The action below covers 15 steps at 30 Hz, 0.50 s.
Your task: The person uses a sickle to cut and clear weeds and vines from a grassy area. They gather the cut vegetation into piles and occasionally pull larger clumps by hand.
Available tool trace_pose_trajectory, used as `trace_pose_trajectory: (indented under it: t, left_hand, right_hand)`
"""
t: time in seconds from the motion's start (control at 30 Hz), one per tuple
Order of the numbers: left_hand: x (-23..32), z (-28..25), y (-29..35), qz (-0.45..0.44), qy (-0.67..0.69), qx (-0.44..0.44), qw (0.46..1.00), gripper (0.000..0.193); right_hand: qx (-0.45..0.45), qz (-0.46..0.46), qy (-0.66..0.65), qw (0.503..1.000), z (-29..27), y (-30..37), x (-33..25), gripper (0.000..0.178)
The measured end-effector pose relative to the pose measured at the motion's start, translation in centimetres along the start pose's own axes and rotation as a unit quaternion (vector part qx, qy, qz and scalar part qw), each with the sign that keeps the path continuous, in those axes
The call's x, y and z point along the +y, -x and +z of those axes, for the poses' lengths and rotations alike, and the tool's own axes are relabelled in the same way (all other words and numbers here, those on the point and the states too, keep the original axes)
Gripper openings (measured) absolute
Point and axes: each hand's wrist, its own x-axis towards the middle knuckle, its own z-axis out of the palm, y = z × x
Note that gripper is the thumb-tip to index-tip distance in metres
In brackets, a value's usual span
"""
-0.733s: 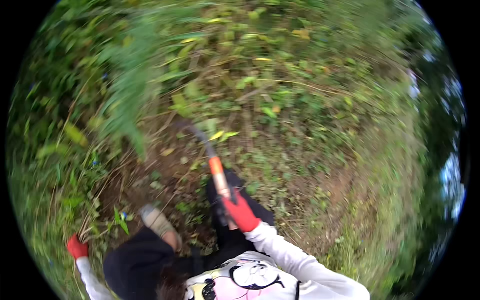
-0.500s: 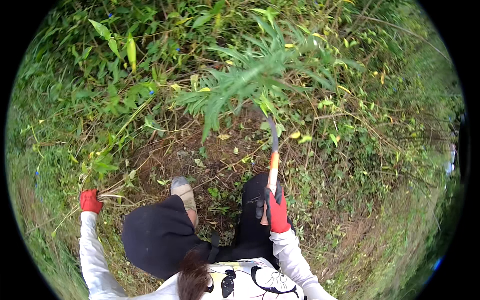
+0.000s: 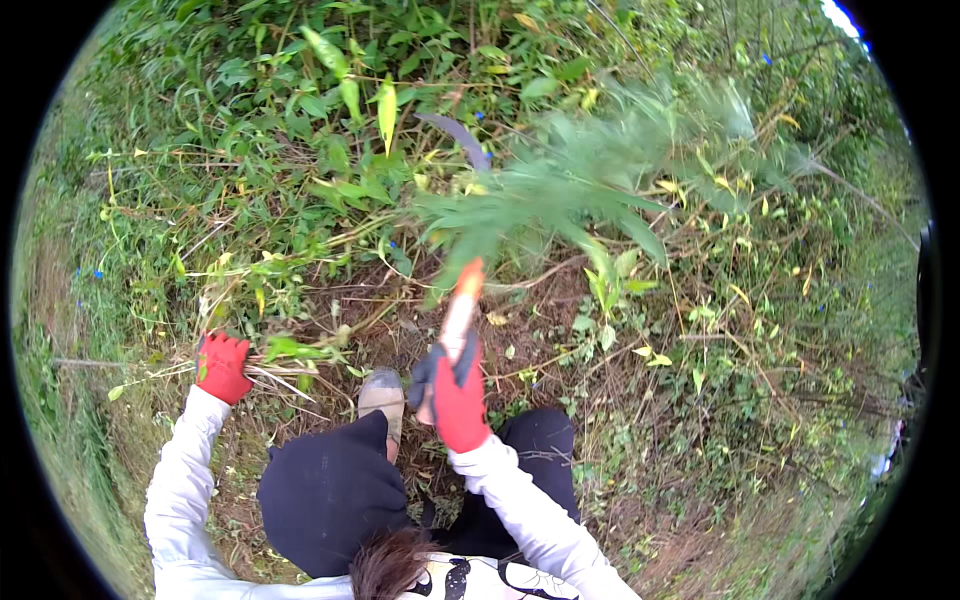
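l. hand (image 3: 222,367) – red-gloved, at person's l. side: fingers curled tight around a stem bundle (image 3: 275,372); loose stem ends stick out to the r. of the fist, w/ a few green leaves among them. fingertips mostly hidden.

r. hand (image 3: 462,400) – red glove w/ dark palm side, approx. center: fingers wrapped around the sickle (image 3: 463,305), grip closed on the lower part of its wooden handle (image 3: 457,330). sickle pos.: handle angled up & fwd, orange collar (image 3: 469,278) above the wood, curved dark blade (image 3: 463,135) w/ tip toward l.; mid section hidden behind green foliage (image 3: 560,190). foliage blurred; cannot tell if blade touches it.

surroundings: dense veg. (image 3: 250,85) fwd of both hands, incl. a long yellow-green leaf (image 3: 387,115) near the blade tip. bare brown soil (image 3: 395,302) btwn the hands. beige shoe (image 3: 383,398) w/ grey toe just beside r. hand, on its l. side. dark trousers (image 3: 335,490) below, l. knee bent. white sleeves (image 3: 185,480) on both arms; brown hair (image 3: 388,565) at lower edge, next to printed shirt (image 3: 480,580).
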Motion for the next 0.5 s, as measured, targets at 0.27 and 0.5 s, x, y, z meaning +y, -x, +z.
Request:
trace_pose_trajectory:
  t: [0.27, 0.5]
  left_hand:
    - [3.9, -1.3, -0.1, 0.112, 0.030, 0.112, 0.987, 0.050]
    - [5.5, -4.8, -2.0, 0.132, 0.014, 0.257, 0.957, 0.037]
  right_hand:
    - [-0.234, -0.212, 0.363, 0.877, 7.0, -2.0, 2.0, 0.070]
    - [-0.270, -0.155, 0.438, 0.844, 3.0, -1.7, 3.8, 0.069]
